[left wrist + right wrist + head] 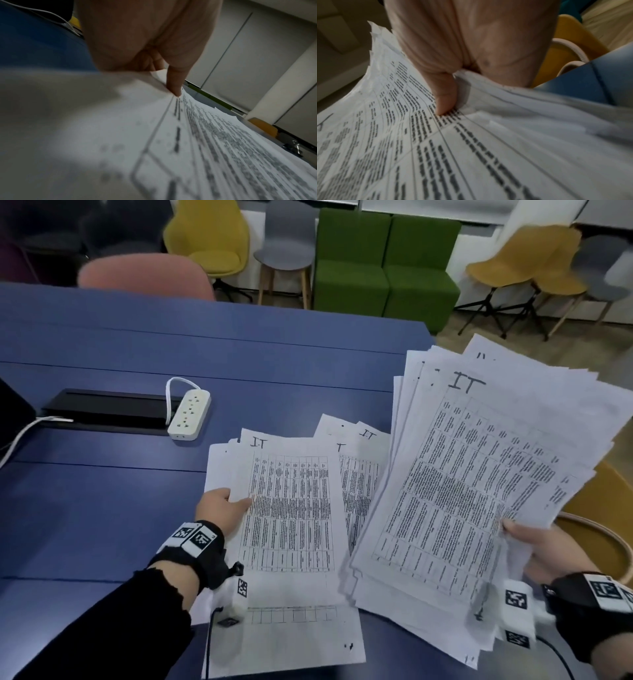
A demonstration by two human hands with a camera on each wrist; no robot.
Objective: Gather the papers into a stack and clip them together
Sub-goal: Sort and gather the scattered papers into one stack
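Note:
White printed sheets marked "IT" lie spread at the near right of the blue table. My left hand grips the left edge of a small bundle of papers, thumb on top and fingers underneath. My right hand holds a thick, fanned stack of papers lifted over the table's right edge, thumb pressing on the top sheet. More loose sheets lie between the two bundles, and one sheet lies nearest me. A black binder clip sits on the table beyond the papers.
A white power strip and a black cable tray sit left of the papers. A yellow chair stands right under the lifted stack. Pink, yellow and grey chairs and green sofas stand beyond the far edge.

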